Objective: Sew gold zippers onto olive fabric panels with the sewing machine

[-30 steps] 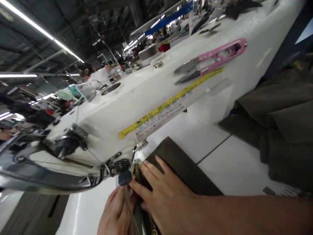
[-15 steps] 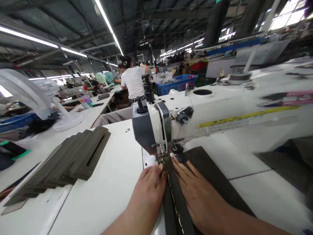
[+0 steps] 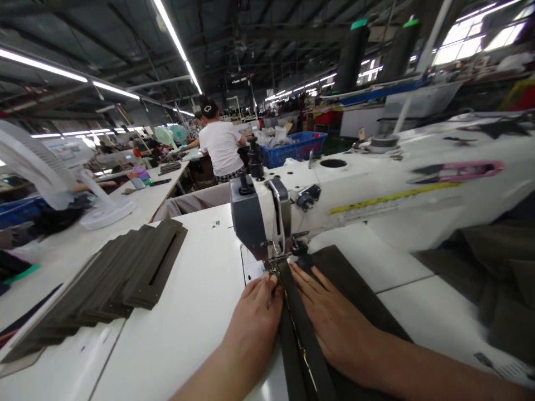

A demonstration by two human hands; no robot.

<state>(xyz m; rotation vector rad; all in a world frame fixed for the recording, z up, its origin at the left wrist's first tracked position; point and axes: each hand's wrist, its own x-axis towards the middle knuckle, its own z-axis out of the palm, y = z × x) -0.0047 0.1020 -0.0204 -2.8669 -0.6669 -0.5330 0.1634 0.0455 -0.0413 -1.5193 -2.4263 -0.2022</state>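
A gold-toothed zipper [image 3: 295,328] on dark olive fabric strips runs from the lower edge up to the presser foot of a white sewing machine [image 3: 279,223]. My left hand [image 3: 256,320] has its thumb and fingers bent together on the zipper's left edge, just before the foot. To the right, my right hand [image 3: 330,317] lies flat with fingers stretched forward along the strip. Beneath and beyond it spreads a dark olive fabric panel [image 3: 359,284]. The needle point is hard to make out between the metal parts.
A fanned stack of dark slotted pieces [image 3: 137,267] lies left on the white table [image 3: 188,278]. Dark cloth [image 3: 493,267] lies heaped at right. Pink-handled snips [image 3: 472,170] rest on the machine arm. Beyond are a white fan [image 3: 111,209], a person [image 3: 220,145] and a blue crate [image 3: 292,150].
The view has swung slightly right, showing more of the machine arm and heaped cloth. The zipper has slid a little toward the machine; both hands keep nearly the same place beside the foot.
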